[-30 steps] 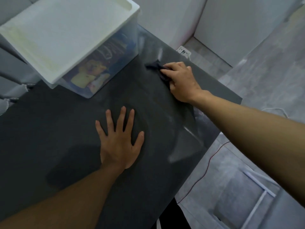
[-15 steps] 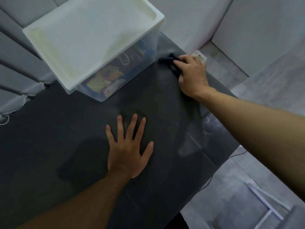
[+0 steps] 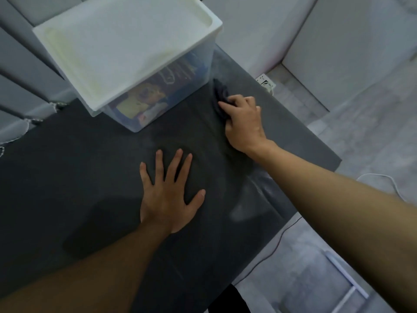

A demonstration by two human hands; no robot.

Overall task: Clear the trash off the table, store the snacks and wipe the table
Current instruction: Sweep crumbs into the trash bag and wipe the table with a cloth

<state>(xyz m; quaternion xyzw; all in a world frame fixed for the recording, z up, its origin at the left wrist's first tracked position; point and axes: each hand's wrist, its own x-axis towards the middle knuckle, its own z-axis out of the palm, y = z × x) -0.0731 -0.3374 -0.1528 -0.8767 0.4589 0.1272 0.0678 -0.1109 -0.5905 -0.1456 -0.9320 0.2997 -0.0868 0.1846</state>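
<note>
Storage bin: I see a clear plastic box with a white lid, standing on the far left part of the table. Its near corner points toward the hands.
Snacks: yellow and dark blue packets visible through the bin wall, inside the bin; I cannot read the print.
Table: dark grey top, bare in the near and left areas, with faint pale streaks near the right edge.
Left hand: I note it lies palm down on the table middle, fingers spread wide and flat, holding nothing. Forearm runs back to the lower left.
Cloth: dark, bunched, lying on the table just beside the bin's right corner, partly under the right fingers.
Right hand: grip pressed together on the cloth, fingers curled over its near end, knuckles up. The hand sits at the far right part of the table, well apart from the left hand.
Power strip: white, on the floor beyond the table's far right edge.
Cable: thin, running over the grey floor to the right of the table.
</note>
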